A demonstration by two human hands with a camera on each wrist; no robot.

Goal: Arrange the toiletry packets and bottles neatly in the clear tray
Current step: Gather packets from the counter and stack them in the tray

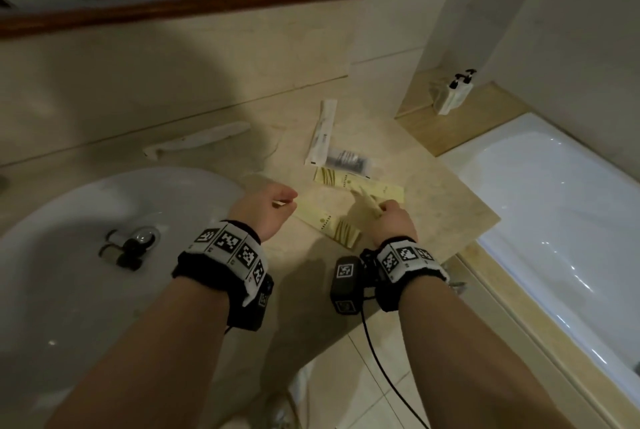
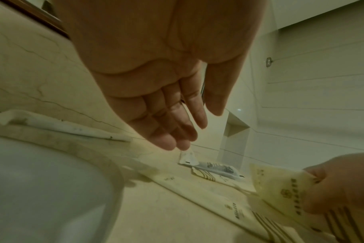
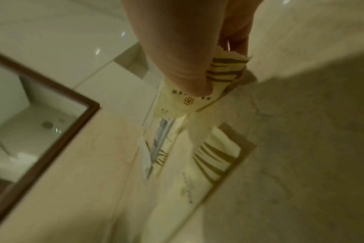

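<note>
My right hand [image 1: 393, 219] pinches the striped end of a pale yellow packet [image 3: 183, 102] and holds it tilted just above the counter; this held packet [image 2: 280, 189] also shows in the left wrist view. Beneath it a second yellow packet [image 1: 329, 220] lies flat inside what looks like the faint clear tray [image 1: 252, 182]. A third yellow packet [image 1: 360, 182], a grey packet [image 1: 346, 160] and a long white packet [image 1: 322, 132] lie behind. My left hand [image 2: 177, 131] hovers empty with relaxed fingers left of them. Two small bottles [image 1: 453, 92] stand on the far ledge.
The white basin [image 1: 86, 255] fills the counter to the left. A long white wrapped item [image 1: 197, 141] lies by the back wall. The bathtub [image 1: 554, 203] runs along the right, below the counter's edge. A framed mirror [image 1: 173, 6] hangs above.
</note>
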